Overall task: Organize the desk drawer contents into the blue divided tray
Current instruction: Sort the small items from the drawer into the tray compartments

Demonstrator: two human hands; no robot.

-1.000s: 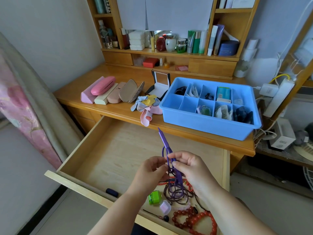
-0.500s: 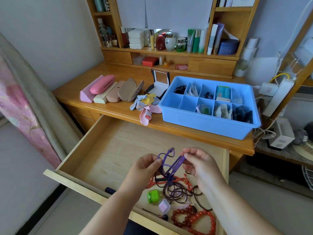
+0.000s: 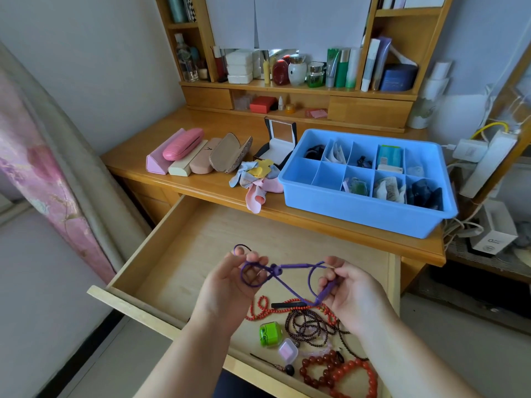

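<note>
bare drawer (image 3: 201,254) floor left, beads (image 3: 316,326) right

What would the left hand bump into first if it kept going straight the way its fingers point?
Probably nothing soon: the left hand, pinching the purple cord, points up and away over bare drawer floor. Further along lies the desk edge near the cloths, though depth is unclear.

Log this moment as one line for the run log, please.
stage: untangling | left hand: pinches purple cord loop | right hand: pinches its other end | over open drawer | blue tray: on desk
</note>
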